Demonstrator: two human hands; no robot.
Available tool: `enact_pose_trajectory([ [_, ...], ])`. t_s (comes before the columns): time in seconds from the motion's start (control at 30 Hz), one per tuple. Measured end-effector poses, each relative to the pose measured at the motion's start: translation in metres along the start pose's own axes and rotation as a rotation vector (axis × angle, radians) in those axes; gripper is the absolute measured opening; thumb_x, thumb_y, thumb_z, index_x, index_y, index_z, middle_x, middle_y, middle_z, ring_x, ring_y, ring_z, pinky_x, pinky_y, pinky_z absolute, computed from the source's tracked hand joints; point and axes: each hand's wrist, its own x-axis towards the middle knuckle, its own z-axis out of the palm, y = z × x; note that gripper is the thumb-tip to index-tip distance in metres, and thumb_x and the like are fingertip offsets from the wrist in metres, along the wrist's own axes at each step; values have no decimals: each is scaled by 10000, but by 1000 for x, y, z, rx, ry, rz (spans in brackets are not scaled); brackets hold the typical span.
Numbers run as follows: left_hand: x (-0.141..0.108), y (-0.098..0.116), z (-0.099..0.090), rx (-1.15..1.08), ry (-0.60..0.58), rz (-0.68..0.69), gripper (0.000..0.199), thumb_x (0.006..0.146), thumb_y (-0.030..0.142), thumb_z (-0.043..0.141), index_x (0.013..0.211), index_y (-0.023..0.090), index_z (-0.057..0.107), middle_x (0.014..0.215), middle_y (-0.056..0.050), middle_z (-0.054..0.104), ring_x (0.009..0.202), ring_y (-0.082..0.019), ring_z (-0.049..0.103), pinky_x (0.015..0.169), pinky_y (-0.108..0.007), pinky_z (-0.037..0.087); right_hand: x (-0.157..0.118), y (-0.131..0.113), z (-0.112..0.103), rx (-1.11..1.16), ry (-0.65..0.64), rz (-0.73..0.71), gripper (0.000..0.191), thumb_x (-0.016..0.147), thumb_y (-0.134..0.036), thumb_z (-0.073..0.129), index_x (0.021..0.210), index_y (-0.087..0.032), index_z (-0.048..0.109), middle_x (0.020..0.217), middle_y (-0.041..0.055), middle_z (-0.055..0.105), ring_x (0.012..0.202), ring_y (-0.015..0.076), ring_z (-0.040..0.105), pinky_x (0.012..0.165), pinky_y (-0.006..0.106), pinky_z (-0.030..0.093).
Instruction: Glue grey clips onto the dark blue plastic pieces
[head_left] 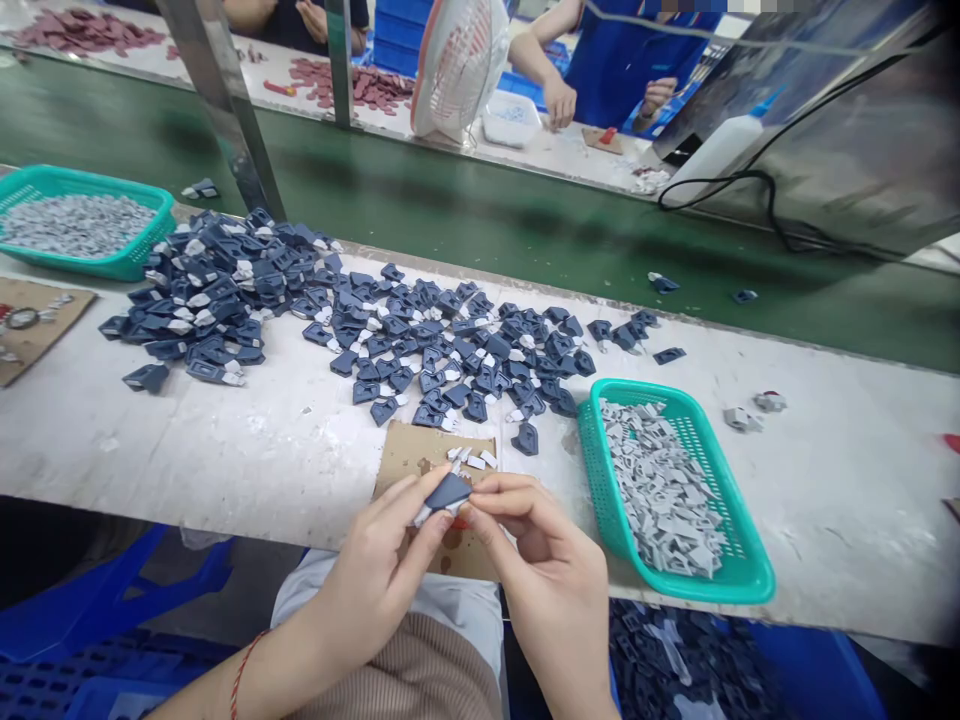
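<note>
While the left hand (375, 548) and right hand (551, 555) pinch one piece (448, 491), seemingly steadying it, a basket (597, 465) sits handily at its three o'clock.

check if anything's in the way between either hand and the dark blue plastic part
Nothing visible is: the left hand grips the dark blue plastic part directly, and the right hand meets its right end. The small pale pieces on the cardboard lie beyond it.
</note>
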Motion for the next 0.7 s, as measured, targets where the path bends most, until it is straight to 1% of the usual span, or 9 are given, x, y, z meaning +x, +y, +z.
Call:
enact_pose_trajectory([
  [0.07, 0, -1, -1, 26, -8, 34, 393, 1023, 268, 470, 1406, 229, 548, 1332, -89, 645, 1213, -205, 615, 993, -293, 520, 2, -1, -1, 112, -31, 108, 86, 837, -209, 756, 881, -282, 755, 930, 7, 740, 857, 160, 710, 757, 234, 585],
  [0.1, 1, -2, -1, 36, -7, 48, 391, 1023, 258, 468, 1406, 235, 546, 1334, -84, 646, 1217, -200, 615, 1000, -289, 517, 4, -2, -1, 160, -55, 152, 144, 833, -216, 761, 953, -295, 761, 937, 11, 756, 856, 163, 722, 756, 236, 597],
  [0.17, 0, -2, -1, 50, 7, 64, 388, 1015, 250, 488, 1398, 250, 552, 1329, -74, 653, 1227, -197, 614, 1011, -283, 513, 6, -2, -2, 204, -107, 197, 228, 830, -219, 762, 1041, -305, 770, 956, 21, 777, 879, 170, 734, 778, 243, 609],
  [0.2, 0, -2, 0, 53, 20, 66, 385, 1007, 254, 509, 1389, 255, 561, 1325, -71, 657, 1229, -199, 615, 1014, -283, 514, 6, -2, -2, 205, -128, 194, 226, 829, -217, 759, 1039, -299, 781, 969, 28, 779, 899, 175, 736, 792, 247, 609],
  [0.27, 0, -1, 3, 43, 53, 52, 376, 989, 266, 548, 1363, 257, 587, 1313, -71, 667, 1228, -209, 621, 1010, -288, 524, 6, -2, -2, 180, -147, 155, 156, 827, -214, 753, 959, -277, 807, 959, 37, 771, 897, 184, 735, 791, 250, 608],
  [0.33, 0, 0, 5, 11, 88, 30, 359, 979, 278, 564, 1334, 252, 617, 1287, -76, 683, 1204, -218, 640, 984, -290, 545, 5, -1, 0, 143, -122, 105, 117, 839, -211, 740, 912, -270, 811, 920, 35, 754, 860, 181, 726, 765, 254, 605],
  [0.47, 2, 2, 9, -82, 124, -28, 339, 961, 316, 590, 1285, 253, 667, 1271, -75, 699, 1167, -233, 664, 949, -298, 567, 0, 0, 2, 63, -77, 20, 142, 878, -203, 705, 945, -282, 801, 907, 34, 737, 832, 178, 705, 725, 264, 592],
  [0.57, 4, 2, 9, -150, 84, -124, 390, 956, 371, 589, 1324, 256, 647, 1329, -77, 672, 1197, -251, 649, 972, -321, 559, -1, 0, 0, 8, -102, -76, 210, 914, -158, 646, 1015, -280, 784, 960, 43, 738, 873, 180, 703, 724, 260, 587],
  [0.7, 9, 3, 7, -206, -19, -213, 483, 966, 435, 551, 1414, 255, 571, 1454, -71, 583, 1329, -272, 551, 1105, -368, 461, -1, 1, -4, -91, -135, -224, 302, 941, -93, 572, 1119, -270, 741, 1023, 42, 732, 939, 161, 692, 811, 246, 565],
])
